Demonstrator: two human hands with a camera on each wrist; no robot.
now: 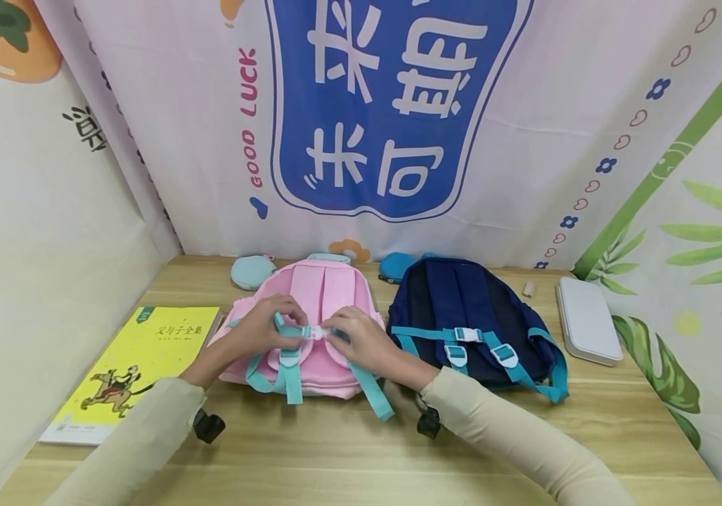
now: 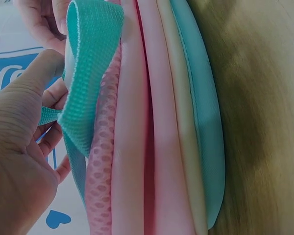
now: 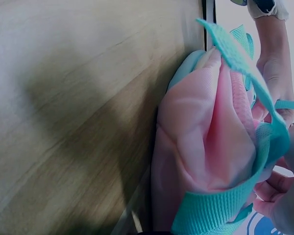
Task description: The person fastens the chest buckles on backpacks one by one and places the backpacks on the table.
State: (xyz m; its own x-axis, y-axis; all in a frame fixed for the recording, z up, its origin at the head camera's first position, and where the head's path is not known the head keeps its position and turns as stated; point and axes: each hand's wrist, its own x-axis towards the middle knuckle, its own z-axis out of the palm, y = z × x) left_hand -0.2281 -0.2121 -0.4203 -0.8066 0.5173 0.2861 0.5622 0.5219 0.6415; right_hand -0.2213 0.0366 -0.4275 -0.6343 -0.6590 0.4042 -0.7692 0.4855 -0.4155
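A pink backpack (image 1: 306,284) lies on the table with its shoulder straps facing up. Over its middle is a white side-release buckle (image 1: 316,333) on turquoise webbing. My left hand (image 1: 264,327) pinches the buckle's left end, and a loop of turquoise strap (image 2: 95,63) stands up beside those fingers. From the other side my right hand (image 1: 363,341) grips the right end with thumb and fingers. Whether the two halves are fully clicked together cannot be told. Loose strap ends (image 1: 370,390) hang down over the bag's lower edge. In the right wrist view, turquoise webbing partly hides the right hand's fingertips.
On the right lies a navy backpack (image 1: 443,295) with its white buckle (image 1: 468,335) joined. Beyond it are a white case (image 1: 588,320) and a small beige object (image 1: 529,289). A yellow book (image 1: 145,358) is at left. Small round pouches (image 1: 253,271) sit behind the bags.
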